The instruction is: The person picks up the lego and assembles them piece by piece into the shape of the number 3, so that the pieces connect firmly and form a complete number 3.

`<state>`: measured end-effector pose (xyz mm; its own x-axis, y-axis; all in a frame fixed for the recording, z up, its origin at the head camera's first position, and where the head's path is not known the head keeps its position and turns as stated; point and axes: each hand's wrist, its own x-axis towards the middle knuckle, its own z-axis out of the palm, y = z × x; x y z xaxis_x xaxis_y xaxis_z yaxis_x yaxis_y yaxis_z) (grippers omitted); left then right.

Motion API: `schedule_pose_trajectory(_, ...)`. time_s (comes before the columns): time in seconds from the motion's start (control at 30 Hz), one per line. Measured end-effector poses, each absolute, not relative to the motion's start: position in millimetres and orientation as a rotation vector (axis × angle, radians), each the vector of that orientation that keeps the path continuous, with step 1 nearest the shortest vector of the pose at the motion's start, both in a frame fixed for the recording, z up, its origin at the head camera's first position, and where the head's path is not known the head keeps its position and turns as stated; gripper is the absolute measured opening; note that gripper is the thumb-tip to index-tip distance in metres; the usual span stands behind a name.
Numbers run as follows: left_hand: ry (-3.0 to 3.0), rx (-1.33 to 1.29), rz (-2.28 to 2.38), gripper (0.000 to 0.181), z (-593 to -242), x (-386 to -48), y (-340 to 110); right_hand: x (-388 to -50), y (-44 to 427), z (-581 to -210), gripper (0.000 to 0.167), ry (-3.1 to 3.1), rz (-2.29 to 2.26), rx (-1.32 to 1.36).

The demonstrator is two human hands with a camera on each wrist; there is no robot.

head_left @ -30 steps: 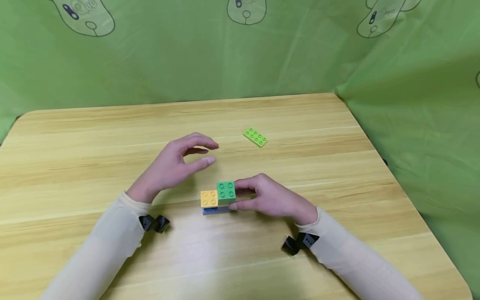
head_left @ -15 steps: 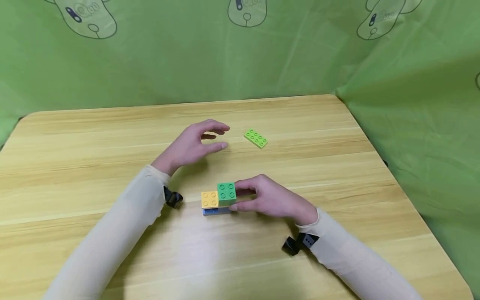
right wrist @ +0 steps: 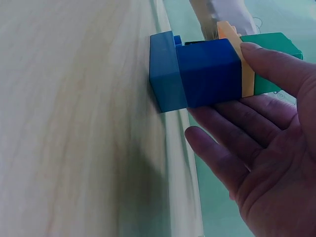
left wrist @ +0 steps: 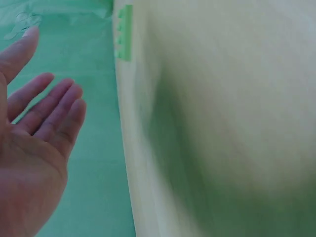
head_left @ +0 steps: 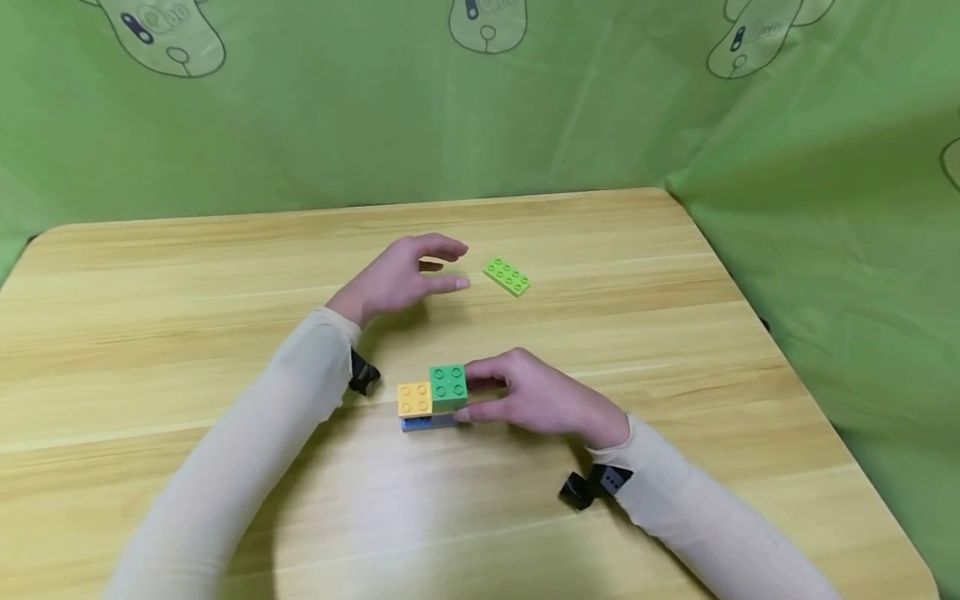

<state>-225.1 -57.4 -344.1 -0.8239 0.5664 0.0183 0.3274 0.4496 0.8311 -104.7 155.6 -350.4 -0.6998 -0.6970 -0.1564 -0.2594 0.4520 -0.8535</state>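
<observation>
My left hand (head_left: 405,271) hovers over the table just left of a lime-green studded building plate (head_left: 507,277), fingers loosely bent and holding nothing. In the left wrist view, the same plate (left wrist: 127,34) lies beyond the spread fingers, not touching them. My right hand (head_left: 543,396) pinches the right side of a small brick stack. On top sits a green brick (head_left: 448,386), with a yellow-orange plate (head_left: 414,400) under it, overhanging left. In the right wrist view, a dark blue brick (right wrist: 211,74) and a lighter blue base brick (right wrist: 168,74) form the lower part; my thumb presses near the yellow-orange plate.
Everything is on a wood-grain table (head_left: 187,350). A green cloth (head_left: 337,108) with printed outlines hangs behind it and along the right side. Black wrist cameras are strapped on both sleeves (head_left: 247,442).
My left hand has moved away from beside the stack, forward and right toward the lime-green plate, slowing at the end. The right hand and the stack have stayed in place.
</observation>
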Motion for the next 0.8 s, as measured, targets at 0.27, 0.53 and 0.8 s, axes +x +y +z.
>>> schedule_pose_trajectory(0.27,2.41,0.745,1.295,0.056,-344.2,-238.9,-43.3,-105.6,155.2,-350.7,0.031,2.219,-1.169,-0.804)
schedule_pose_trajectory(0.53,2.47,0.828,1.139,0.058,-348.9,-259.4,-30.2,-106.6,152.1,-350.9,0.031,2.201,-1.187,-0.817)
schedule_pose_trajectory(0.8,2.513,0.935,1.0,0.054,-354.6,-271.5,-10.9,-104.9,155.5,-353.0,0.033,2.194,-1.213,-0.817)
